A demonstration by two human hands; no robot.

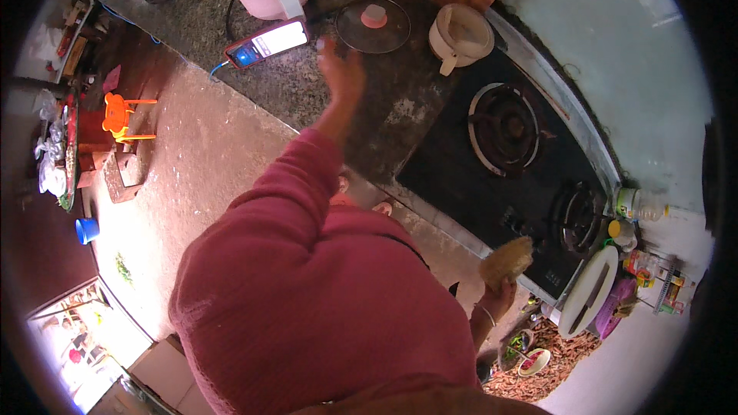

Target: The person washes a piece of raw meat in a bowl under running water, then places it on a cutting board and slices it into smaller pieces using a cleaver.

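My left hand (pixel 343 77) reaches over the dark stone counter, fingers apart and holding nothing. Just beside its fingertips lies a lit phone (pixel 267 42) in a red case, a cable plugged into its end. A glass lid (pixel 374 24) with a pink knob rests to the right of that hand. Low on the right, my right hand (pixel 501 298) grips a yellowish-brown fibrous scrubbing pad (pixel 506 259), possibly a loofah, by its lower end. It is held near the front edge of the black gas stove (pixel 453 157).
A pink pot (pixel 270 1) with a ladle and a cream lidded pot (pixel 461 34) stand at the back. Beyond the stove are a white oval tray (pixel 589 292) and a bottle (pixel 643 204). An orange stool (pixel 119 116) stands on the floor at left.
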